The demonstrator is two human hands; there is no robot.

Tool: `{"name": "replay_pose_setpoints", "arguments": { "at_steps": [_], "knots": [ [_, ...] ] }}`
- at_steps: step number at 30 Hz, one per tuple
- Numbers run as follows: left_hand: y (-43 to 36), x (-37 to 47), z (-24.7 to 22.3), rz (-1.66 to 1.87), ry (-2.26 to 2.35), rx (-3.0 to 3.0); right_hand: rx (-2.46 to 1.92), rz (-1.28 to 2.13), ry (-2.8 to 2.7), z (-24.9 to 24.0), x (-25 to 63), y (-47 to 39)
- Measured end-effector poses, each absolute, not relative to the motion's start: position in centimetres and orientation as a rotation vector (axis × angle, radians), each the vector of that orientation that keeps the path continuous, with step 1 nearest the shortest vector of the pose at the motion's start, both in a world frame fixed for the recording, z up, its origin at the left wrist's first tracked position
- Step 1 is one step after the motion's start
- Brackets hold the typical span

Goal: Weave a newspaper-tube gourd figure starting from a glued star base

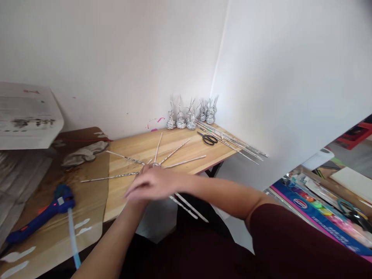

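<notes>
Over the table's front edge, a star-shaped weaving of rolled newspaper tubes [177,149] spreads its printed spokes outward, two of them pointing down past the edge. My left hand [147,169] is at its centre, fingers curled against the tubes and mostly covered by my other hand. Crossing above it, my right hand [158,183] is smeared by motion, its fingers pointing left. Whether the right fingers pinch a tube cannot be made out. A small ring of weaving [156,164] shows just beyond the hands.
Several woven paper figures [180,121] stand against the wall. Black-handled scissors [209,138] and loose paper tubes [232,141] lie at right. To the left are a blue glue gun [59,201], a glove [85,154] and cardboard [90,209]. A box of craft supplies [319,213] sits lower right.
</notes>
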State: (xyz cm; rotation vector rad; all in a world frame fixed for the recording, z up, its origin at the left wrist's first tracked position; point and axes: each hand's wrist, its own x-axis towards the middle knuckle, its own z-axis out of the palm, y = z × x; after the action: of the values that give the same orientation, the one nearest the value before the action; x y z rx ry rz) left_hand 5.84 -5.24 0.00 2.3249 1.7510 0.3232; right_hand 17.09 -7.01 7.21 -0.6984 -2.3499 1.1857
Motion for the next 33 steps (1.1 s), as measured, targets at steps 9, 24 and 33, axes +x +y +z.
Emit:
{"name": "replay_pose_setpoints", "arguments": {
  "at_steps": [9,24,33],
  "knots": [
    [-4.5,5.1,-1.9,0.257,1.799,2.619,-2.199,0.272,-1.463,5.1,46.5,2.1],
    [-3.8,4.4,-3.2,0.333,1.754,2.568,-2.430,0.178,-1.636,3.1,51.5,4.9],
    [-3.7,4.3,-3.3,0.289,1.761,2.563,-2.460,0.082,-1.517,3.9,52.5,5.6]
  ]
}}
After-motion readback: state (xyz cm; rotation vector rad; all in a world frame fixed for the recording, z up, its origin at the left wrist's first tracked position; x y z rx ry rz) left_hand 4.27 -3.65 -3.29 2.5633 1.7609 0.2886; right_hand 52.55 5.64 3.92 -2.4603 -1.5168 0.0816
